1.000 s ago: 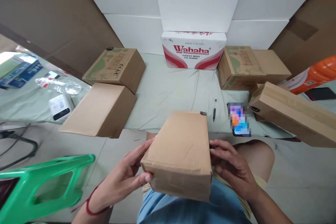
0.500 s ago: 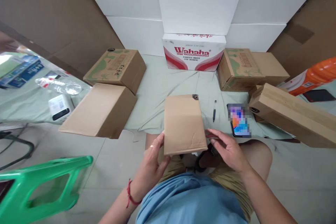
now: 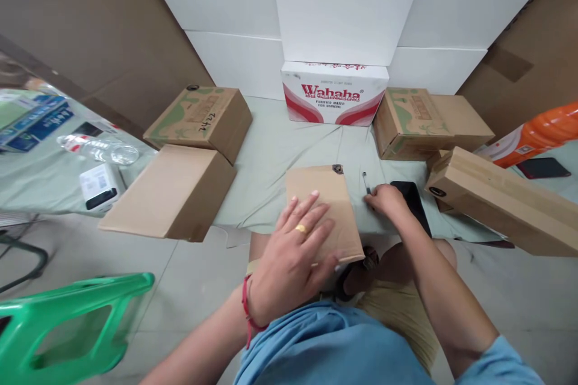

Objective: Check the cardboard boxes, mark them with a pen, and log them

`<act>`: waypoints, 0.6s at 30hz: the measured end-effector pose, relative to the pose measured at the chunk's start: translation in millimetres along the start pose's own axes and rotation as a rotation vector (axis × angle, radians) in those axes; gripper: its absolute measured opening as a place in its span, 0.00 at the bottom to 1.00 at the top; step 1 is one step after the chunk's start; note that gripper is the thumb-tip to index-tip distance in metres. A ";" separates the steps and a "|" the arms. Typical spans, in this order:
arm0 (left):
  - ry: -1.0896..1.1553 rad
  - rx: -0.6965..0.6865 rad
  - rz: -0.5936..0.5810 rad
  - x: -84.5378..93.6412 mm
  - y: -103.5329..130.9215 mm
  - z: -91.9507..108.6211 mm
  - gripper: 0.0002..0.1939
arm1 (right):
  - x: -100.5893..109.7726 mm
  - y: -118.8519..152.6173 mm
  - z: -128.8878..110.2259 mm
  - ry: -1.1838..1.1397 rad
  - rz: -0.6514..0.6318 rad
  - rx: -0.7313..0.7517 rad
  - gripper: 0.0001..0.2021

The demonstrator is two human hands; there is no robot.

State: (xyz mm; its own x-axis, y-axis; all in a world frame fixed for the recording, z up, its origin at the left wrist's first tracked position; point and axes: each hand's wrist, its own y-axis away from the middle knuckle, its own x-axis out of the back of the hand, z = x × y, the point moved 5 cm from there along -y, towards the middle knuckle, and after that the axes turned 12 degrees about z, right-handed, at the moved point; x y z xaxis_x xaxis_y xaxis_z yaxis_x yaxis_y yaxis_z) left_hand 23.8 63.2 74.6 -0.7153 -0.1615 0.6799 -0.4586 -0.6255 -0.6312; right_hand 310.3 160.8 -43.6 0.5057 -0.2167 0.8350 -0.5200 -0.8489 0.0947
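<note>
A small brown cardboard box [image 3: 316,183] lies at the table's front edge, with a dark mark at its far right corner. Across its top rests my left hand [image 3: 298,246], fingers stretched out and flat. To the right of the box, my right hand [image 3: 386,200] has its fingers closed on the lower end of a black pen [image 3: 366,183]; only the pen's far end shows. Partly behind that wrist lies a phone [image 3: 413,198] with a dark screen.
A Wahaha carton [image 3: 335,96] stands at the back. Cardboard boxes [image 3: 180,192] sit on the left, and a long box [image 3: 501,198] on the right beside an orange bottle [image 3: 542,132]. A green stool [image 3: 76,289] and a clear bottle [image 3: 99,148] are further left.
My left hand has moved from the box's left side onto its top. My right hand has left the box's right side and gone forward to the pen. The phone's screen has turned dark.
</note>
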 end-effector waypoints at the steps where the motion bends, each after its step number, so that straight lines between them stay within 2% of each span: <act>1: -0.021 -0.006 -0.104 -11.2 -5.5 -0.9 0.23 | 3.6 1.6 -1.3 -0.083 0.024 0.000 0.13; 4: -0.082 0.033 -0.387 -43.7 -8.2 -5.5 0.41 | 18.8 12.5 -5.9 -0.399 0.093 -0.009 0.13; 6: -0.121 0.063 -0.472 -57.8 -1.7 -6.9 0.46 | 27.9 21.3 -12.7 -0.614 0.112 -0.024 0.16; 10: -0.195 0.029 -0.464 -67.9 15.5 -2.0 0.55 | 35.4 34.6 -42.5 -0.995 0.110 -0.029 0.19; 13: -0.226 0.021 -0.467 -69.7 21.3 0.1 0.55 | 26.5 40.7 -69.6 -1.237 0.089 -0.066 0.17; 16: -0.213 0.037 -0.475 -68.9 16.7 -1.0 0.53 | 9.1 42.5 -89.1 -1.198 0.094 -0.086 0.15; 18: -0.191 0.051 -0.486 -67.5 11.5 -2.3 0.51 | 0.1 41.0 -96.4 -1.093 0.145 -0.035 0.13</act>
State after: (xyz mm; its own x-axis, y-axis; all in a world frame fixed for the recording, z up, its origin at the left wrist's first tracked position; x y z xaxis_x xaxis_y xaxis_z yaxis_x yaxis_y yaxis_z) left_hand 65.6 68.6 20.6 -0.3149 0.0236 0.9488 -0.6841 -0.6987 -0.2097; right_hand 222.7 172.4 12.7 0.7658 -0.6370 -0.0883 -0.6338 -0.7708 0.0644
